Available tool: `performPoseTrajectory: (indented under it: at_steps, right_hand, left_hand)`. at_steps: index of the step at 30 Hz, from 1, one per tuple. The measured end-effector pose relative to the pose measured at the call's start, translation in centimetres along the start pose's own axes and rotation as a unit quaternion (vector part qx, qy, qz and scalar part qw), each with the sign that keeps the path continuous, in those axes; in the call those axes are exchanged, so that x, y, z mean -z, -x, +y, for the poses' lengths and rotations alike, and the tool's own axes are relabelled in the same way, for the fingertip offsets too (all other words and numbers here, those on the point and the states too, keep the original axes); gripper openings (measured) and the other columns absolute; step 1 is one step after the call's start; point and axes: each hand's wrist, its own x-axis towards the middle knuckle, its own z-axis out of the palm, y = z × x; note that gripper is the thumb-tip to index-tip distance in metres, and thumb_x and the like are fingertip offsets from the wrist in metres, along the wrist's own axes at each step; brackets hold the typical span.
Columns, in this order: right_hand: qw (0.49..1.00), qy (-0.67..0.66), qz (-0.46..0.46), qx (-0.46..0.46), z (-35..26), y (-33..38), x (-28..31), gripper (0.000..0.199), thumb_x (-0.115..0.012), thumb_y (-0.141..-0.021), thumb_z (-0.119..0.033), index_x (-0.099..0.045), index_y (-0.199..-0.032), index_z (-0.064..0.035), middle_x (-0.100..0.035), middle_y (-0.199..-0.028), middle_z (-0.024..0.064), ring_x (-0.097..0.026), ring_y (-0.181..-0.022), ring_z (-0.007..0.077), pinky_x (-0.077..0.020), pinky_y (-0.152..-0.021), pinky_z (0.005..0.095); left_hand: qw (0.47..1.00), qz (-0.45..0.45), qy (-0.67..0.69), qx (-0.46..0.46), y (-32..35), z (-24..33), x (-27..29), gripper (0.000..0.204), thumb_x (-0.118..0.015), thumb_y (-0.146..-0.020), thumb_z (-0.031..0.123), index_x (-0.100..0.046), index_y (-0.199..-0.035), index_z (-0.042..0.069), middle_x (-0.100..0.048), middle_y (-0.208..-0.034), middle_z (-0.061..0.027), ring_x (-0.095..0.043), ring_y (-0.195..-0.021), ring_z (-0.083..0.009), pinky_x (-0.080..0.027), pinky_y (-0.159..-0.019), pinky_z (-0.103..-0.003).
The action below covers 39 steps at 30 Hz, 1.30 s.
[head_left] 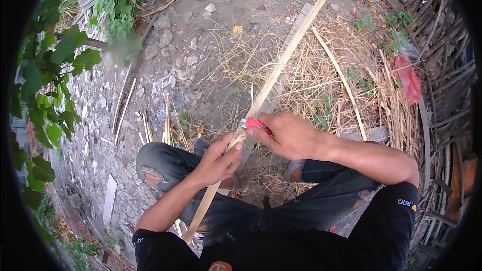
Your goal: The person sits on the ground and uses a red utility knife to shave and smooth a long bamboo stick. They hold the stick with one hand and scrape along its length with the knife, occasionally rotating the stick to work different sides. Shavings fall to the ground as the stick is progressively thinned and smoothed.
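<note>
Over straw-strewn ground (pixel 203 78), the left hand (pixel 217 161) grips a seemingly part-shaved strip (pixel 266 93), the right hand (pixel 296 134) a cutter (pixel 257 126) against it.

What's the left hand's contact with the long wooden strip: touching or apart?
Touching: the head view shows the left hand gripping the long wooden strip between thumb and fingers.
</note>
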Motion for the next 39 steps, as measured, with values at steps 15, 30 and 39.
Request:
performPoseTrajectory:
  at_steps: [15, 30, 39]
  right_hand:
    - [0.997, 0.006, -0.068, -0.036, 0.0, -1.1, 0.0, 0.049, -0.049, -0.106, -0.043, -0.069, -0.108, 0.0019, -0.068, -0.077, 0.0267, -0.069, -0.081, 0.0471, -0.0538, -0.077, 0.0547]
    - [0.889, 0.059, 0.357, -0.282, 17.4, -1.5, 15.1, 0.083, -0.025, -0.107, -0.064, -0.071, -0.093, 0.0035, -0.061, -0.059, 0.0098, -0.064, -0.056, 0.0305, -0.0508, -0.055, 0.0442]
    - [0.921, 0.075, 0.288, -0.249, 14.9, 2.0, 12.8, 0.075, -0.041, -0.105, -0.059, -0.069, -0.094, 0.0094, -0.066, -0.079, 0.0267, -0.065, -0.082, 0.0385, -0.0486, -0.084, 0.0474]
  left_hand:
    - [0.996, 0.011, 0.056, 0.062, 0.5, 0.5, -0.6, 0.039, -0.039, -0.114, 0.032, -0.036, -0.149, 0.017, -0.034, -0.074, 0.0045, -0.029, -0.048, -0.0044, -0.025, -0.042, -0.022]
    - [0.992, -0.061, -0.024, 0.105, 5.2, -0.4, 0.1, 0.043, -0.04, -0.113, 0.026, -0.036, -0.154, 0.011, -0.036, -0.075, 0.0032, -0.031, -0.049, -0.0047, -0.029, -0.043, -0.021]
    - [0.995, 0.047, 0.086, 0.036, 2.5, -0.6, 2.1, 0.046, -0.041, -0.113, 0.026, -0.034, -0.156, 0.011, -0.031, -0.073, 0.0032, -0.025, -0.045, -0.0038, -0.022, -0.039, -0.021]
